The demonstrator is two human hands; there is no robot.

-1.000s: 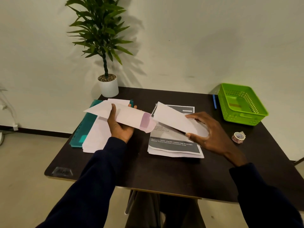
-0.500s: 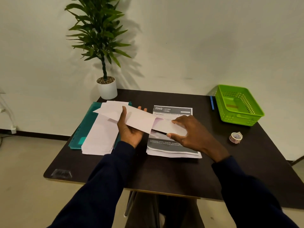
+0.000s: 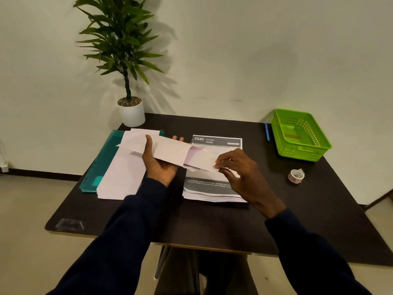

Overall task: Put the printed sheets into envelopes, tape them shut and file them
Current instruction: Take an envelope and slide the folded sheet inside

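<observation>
Sheet (image 3: 217, 143) header: "2940 KITCHEN"

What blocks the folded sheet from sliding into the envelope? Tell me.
Nothing visible. The left hand holds the envelope with its flap end open toward the right hand, which pinches the folded sheet already partly inside the mouth. Both are held above the printed stack.

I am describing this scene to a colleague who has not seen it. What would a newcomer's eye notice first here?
First, the two hands at the table's centre: the left hand holds a white envelope in the air, while the right hand pinches a folded sheet at its open end. Next, the bright green basket at the far right corner, and the tall potted plant at the far left against the wall.
</observation>
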